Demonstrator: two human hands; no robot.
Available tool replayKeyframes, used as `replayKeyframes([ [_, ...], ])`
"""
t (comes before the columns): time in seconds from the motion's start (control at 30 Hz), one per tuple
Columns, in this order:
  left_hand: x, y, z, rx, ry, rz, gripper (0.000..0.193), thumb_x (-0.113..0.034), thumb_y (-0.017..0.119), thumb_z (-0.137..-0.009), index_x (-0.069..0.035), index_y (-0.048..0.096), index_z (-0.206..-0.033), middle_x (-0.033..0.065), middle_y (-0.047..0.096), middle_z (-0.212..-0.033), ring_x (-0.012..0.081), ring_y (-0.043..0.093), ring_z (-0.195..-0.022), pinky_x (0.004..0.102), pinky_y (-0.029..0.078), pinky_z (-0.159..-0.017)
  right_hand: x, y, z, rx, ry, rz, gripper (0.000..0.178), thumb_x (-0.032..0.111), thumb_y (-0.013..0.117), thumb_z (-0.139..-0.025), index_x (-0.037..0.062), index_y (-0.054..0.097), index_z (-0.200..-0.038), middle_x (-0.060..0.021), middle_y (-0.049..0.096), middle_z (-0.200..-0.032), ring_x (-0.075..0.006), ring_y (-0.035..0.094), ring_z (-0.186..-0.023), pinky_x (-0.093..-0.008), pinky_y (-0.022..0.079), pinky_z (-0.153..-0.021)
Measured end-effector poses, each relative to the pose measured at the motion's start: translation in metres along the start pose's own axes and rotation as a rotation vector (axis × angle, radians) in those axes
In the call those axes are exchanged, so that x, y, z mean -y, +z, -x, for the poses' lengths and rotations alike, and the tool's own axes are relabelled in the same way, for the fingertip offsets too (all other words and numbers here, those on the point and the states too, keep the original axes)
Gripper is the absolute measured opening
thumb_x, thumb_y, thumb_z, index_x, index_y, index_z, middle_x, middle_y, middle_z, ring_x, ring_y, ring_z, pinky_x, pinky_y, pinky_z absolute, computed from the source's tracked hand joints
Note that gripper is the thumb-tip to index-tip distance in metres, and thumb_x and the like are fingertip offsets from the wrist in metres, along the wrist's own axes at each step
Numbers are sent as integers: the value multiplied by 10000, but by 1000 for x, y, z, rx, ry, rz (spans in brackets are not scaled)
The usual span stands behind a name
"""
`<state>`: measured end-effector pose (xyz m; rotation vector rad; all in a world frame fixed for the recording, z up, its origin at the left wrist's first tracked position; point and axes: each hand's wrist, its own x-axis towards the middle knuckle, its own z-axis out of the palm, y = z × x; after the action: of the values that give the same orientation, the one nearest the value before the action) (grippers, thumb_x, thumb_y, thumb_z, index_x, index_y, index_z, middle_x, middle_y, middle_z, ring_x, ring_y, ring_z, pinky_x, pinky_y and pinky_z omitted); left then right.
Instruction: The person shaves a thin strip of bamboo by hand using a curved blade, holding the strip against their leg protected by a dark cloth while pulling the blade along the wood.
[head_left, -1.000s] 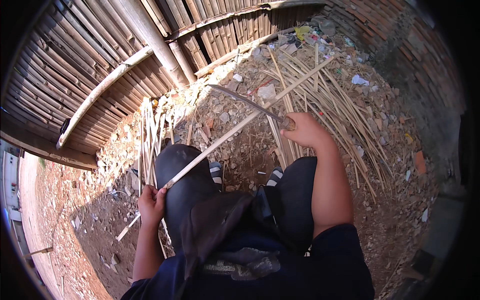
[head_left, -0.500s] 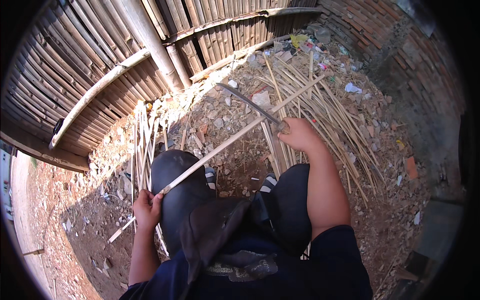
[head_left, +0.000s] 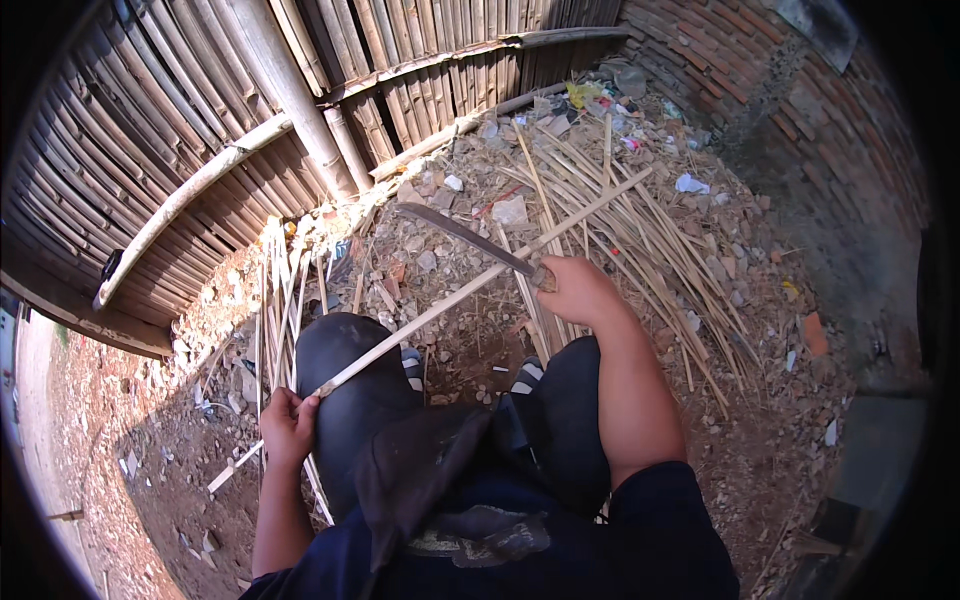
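Observation:
A long pale bamboo strip [head_left: 430, 318] runs slantwise across my lap, from low on the left to the pile at the far right. Near its lower end my left hand [head_left: 289, 428] is closed around it, beside my left knee. My right hand [head_left: 580, 290] grips the handle of a machete [head_left: 462, 234], whose dark curved blade points away to the upper left. The blade crosses the strip just ahead of my right fist; whether it touches the strip I cannot tell. Between my feet, wider bamboo pieces [head_left: 541, 318] lie partly under the strip.
Many split bamboo strips [head_left: 665, 265] lie in a heap at the right, and another bundle [head_left: 285, 285] lies by my left knee. A bamboo wall [head_left: 200, 120] stands ahead, a brick wall [head_left: 850, 130] at the right. Stones and litter cover the ground.
The machete's blade has swung a little left and toward me, now turned with more of its flat side showing. My right hand shifted slightly left; the left hand keeps its grip.

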<state>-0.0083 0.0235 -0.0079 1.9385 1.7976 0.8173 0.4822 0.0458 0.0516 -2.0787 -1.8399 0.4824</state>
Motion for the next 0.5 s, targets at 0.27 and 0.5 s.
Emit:
replayKeyframes([
  [0.27, 24, 13, 0, -52, 67, 79, 396, -276, 786, -907, -41, 493, -781, 41, 506, -596, 141, 447, -549, 331, 395, -527, -32, -15, -19, 29, 242, -285, 441, 279, 763, -799, -19, 679, -1114, -214, 731, -985, -366, 711, -950, -441, 544, -832],
  [0.5, 2, 5, 1, -23, 11, 21, 439, -352, 772, -924, -37, 502, -780, 36, 492, -569, 126, 428, -517, 313, 372, -506, -7, -5, 2, 67, 16, -154, 351, 258, 748, -799, 30, 674, -1055, -254, 693, -940, -431, 672, -932, -467, 537, -826],
])
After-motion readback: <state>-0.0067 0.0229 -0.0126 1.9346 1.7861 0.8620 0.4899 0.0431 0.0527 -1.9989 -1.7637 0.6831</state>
